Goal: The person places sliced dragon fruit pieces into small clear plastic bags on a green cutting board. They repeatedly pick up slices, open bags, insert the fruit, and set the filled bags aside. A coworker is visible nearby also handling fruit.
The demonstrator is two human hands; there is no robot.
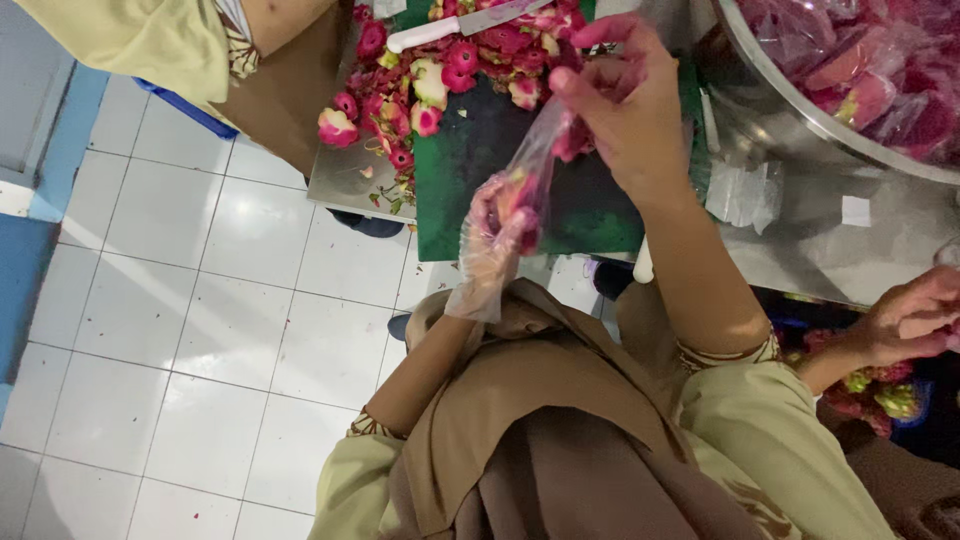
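My left hand (pixel 492 240), in a thin clear glove, cups the bottom of a small clear plastic bag (pixel 535 160) with pink fruit pieces inside. My right hand (pixel 625 100), bare and stained pink, pinches the top of the same bag. Both hands hover above a dark green cutting board (pixel 500 150). At the board's far end is a heap of pink dragon fruit peels (pixel 420 75). A white-handled knife (pixel 440 30) lies on the heap.
A big metal bowl (pixel 790 95) of bagged pink fruit stands on the steel table (pixel 810 250) at the right, near loose clear bags (pixel 745 190). Another person's hand (pixel 910 320) works at the right edge. A second person (pixel 150 35) stands top left over white floor tiles (pixel 200 330).
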